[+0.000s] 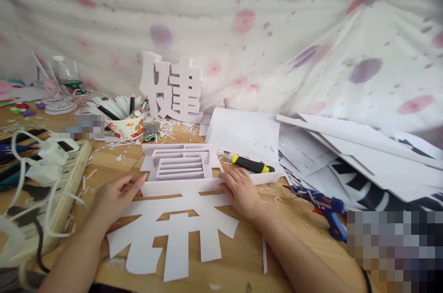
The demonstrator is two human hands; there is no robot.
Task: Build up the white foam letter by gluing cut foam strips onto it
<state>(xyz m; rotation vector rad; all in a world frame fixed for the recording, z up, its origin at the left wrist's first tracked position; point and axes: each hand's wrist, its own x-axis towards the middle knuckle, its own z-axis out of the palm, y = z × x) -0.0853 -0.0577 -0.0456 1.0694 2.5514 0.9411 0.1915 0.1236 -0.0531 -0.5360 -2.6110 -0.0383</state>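
Note:
A flat white cut-out character (176,226) lies on the wooden table, with raised walls (182,168) standing on its far part. Across it stands a long white foam-board strip (187,187) on edge. My left hand (119,194) is closed, thumb and fingers together at the strip's left end. My right hand (242,191) has curled fingers gripping the strip right of its middle; its fingertips are partly hidden. Beyond the right hand, a black and yellow utility knife (252,164) lies by the strip. A blue glue gun (320,205) rests further right.
A finished white raised character (173,87) stands at the back. Left are a paper bowl of markers (126,127) and a power strip (74,187) with plugs and cables. White sheets (363,150) pile up at right. Foam scraps (166,131) litter the table (249,256).

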